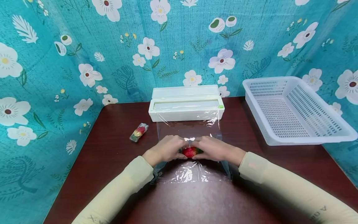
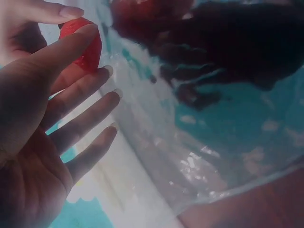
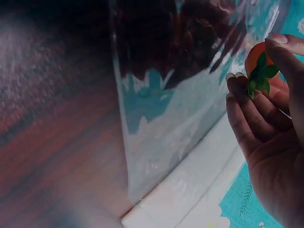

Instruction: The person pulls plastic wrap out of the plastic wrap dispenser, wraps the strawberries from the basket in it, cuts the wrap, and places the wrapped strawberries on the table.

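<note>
A red strawberry [image 1: 190, 152] with green leaves is between my two hands, over a clear sheet of plastic wrap [image 1: 190, 174]. My left hand [image 1: 169, 147] pinches its red side between thumb and fingers. In the left wrist view the strawberry [image 2: 88, 50] shows beside that thumb, the other fingers spread loosely. My right hand [image 1: 213, 148] holds the leafy end; the green leaves [image 3: 261, 76] show in the right wrist view. The wrap runs back to a white wrap dispenser box [image 1: 185, 113] with its lid raised. Whether the strawberry touches the wrap, I cannot tell.
On the dark wooden table [image 1: 112, 174], left of the wrap, lies a small plastic-wrapped bundle [image 1: 139, 132], red, yellow and green. A white slotted plastic basket [image 1: 307, 141] stands at the back right. Behind the table hangs a blue flowered cloth [image 1: 181, 43].
</note>
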The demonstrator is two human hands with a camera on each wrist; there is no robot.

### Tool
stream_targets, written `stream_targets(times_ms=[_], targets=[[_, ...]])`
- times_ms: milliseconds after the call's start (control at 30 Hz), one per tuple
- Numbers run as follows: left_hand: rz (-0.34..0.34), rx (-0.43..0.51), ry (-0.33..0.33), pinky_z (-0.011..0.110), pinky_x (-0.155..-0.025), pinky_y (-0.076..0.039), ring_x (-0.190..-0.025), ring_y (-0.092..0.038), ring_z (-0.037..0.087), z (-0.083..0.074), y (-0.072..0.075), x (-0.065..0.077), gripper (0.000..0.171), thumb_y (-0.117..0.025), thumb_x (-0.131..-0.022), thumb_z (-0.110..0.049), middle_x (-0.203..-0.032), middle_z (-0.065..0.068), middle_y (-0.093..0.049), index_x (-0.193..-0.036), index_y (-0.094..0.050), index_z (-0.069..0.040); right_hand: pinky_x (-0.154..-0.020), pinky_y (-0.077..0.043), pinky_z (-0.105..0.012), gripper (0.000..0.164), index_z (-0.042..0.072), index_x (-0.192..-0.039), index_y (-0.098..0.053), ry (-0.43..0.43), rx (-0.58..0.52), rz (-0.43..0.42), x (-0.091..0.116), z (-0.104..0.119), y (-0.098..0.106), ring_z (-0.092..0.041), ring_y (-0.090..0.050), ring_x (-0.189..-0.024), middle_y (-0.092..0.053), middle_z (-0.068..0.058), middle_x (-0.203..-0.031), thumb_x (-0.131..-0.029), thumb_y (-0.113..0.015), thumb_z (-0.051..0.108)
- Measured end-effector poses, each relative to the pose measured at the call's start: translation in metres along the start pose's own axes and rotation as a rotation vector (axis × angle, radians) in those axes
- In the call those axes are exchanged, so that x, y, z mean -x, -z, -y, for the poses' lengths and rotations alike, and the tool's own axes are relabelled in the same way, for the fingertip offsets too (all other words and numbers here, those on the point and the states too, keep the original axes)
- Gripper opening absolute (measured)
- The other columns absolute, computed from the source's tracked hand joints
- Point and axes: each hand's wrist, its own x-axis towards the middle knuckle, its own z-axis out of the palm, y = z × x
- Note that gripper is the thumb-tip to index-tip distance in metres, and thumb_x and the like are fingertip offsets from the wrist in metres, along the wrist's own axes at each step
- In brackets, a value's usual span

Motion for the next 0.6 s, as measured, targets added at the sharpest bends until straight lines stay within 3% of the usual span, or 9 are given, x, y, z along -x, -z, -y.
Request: stream_targets(times_ms=[333,600], targets=[[0.024,0.011,0.015,0.032,-0.068,-0.054,-0.075,-0.061,0.006,-0.0023,-0.0095,-0.0020,0.028,-0.085,-0.085,-0.038,-0.085,-0.008,-0.069,-0.098,-0.070,-0.018,-0.070,-0.053,-0.026,0.029,0.009,-0.108,-0.068,-0.034,-0.005,0.031,0.0014,-0.0007,-0.0079,-0.008,-0.062,-0.078,-0.066,0.002,-0.095,-0.091,-0.081,0.029],[0.032,0.007,0.023,0.035,-0.072,-0.055,-0.082,-0.063,0.009,-0.0021,-0.0105,-0.0020,0.032,-0.084,-0.087,-0.037,-0.092,-0.007,-0.070,-0.107,-0.070,-0.017,-0.068,-0.052,-0.025,0.029,0.007,-0.105,-0.067,-0.046,-0.022,0.041,0.0012,-0.0016,-0.0082,-0.007,-0.059,-0.075,-0.062,0.002,-0.093,-0.090,-0.082,0.027]])
